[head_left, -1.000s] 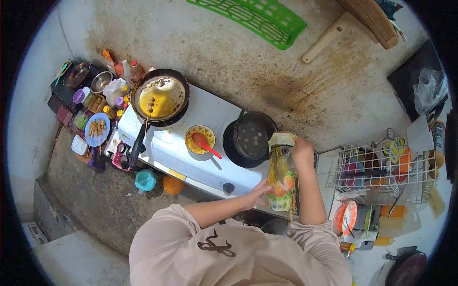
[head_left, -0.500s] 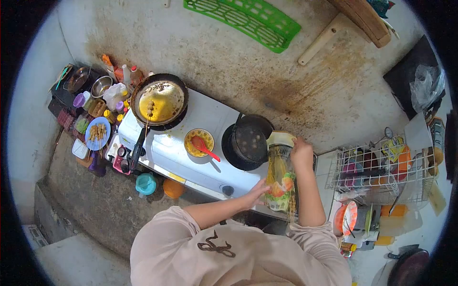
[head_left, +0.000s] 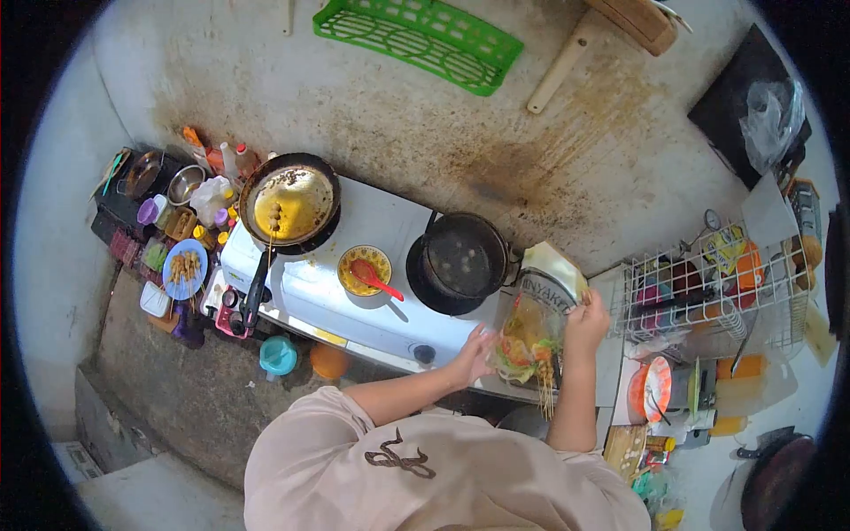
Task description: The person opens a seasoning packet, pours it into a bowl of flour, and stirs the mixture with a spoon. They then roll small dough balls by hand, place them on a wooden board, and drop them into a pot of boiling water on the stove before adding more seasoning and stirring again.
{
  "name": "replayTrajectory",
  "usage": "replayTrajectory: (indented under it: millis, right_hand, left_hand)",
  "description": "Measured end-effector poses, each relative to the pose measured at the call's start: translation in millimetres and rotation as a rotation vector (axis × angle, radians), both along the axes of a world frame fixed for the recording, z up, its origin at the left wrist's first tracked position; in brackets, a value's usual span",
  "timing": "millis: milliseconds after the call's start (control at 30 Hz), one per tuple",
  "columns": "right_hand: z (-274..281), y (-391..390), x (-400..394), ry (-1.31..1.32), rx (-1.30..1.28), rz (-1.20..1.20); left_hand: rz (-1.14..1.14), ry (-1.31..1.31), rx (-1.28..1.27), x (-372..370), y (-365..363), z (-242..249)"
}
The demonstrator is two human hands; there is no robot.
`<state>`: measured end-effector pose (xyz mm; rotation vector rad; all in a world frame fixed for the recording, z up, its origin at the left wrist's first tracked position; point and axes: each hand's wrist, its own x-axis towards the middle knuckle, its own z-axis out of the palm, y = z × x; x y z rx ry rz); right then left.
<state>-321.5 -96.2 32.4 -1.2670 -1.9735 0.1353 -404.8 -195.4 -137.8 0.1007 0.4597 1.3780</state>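
Note:
My right hand (head_left: 586,323) grips the upper edge of a printed cooking oil pouch (head_left: 533,320), which hangs tilted beside the stove. Just left of the pouch, my left hand (head_left: 472,356) has its fingers spread and holds nothing. Several thin skewer sticks (head_left: 546,396) show below the pouch; what they carry is hidden. Behind the pouch, a dark pot (head_left: 465,276) on the right burner contains liquid with round pieces in it. A yellow patterned bowl (head_left: 349,281) with a red spoon (head_left: 376,279) stands in the middle of the stove.
On the left burner, a frying pan (head_left: 323,221) holds yellow oil and a skewer of balls (head_left: 275,215). A blue plate (head_left: 202,259) of skewers sits at the left among jars and bottles. At the right stands a white wire dish rack (head_left: 699,305); a green rack (head_left: 421,42) hangs on the wall.
The pouch has moved right and tilted, with my right hand still on it. My left hand has come off the pouch and its fingers have spread. The camera view has shifted slightly.

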Motion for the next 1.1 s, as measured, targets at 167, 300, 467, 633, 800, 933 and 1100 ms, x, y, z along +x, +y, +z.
replayTrajectory:
  millis: [167,300,467,633,800,933,1100]
  right_hand:
    - [-19,1,19,0.051,0.048,-0.102]
    - [-32,9,20,0.012,0.098,-0.111]
    - [-59,26,23,-0.043,0.124,-0.224]
    - [-83,46,24,-0.101,0.097,-0.268]
    - [-113,64,22,-0.116,-0.008,-0.299]
    - [-138,66,23,-0.05,-0.106,-0.358]
    - [-186,59,44,0.224,-0.091,-0.388]
  left_hand:
    - [-0.317,0.442,-0.182,-1,-20,7]
    - [-0.514,0.769,0.13,-23,-38,-1]
    - [-0.648,0.842,0.198,-41,-50,-4]
    - [-0.633,0.782,0.21,-44,-58,-9]
    - [-0.586,0.776,0.174,-53,-68,1]
    - [-0.628,0.777,0.134,-56,-73,12]
    - [-0.643,0.772,0.13,-49,-71,7]
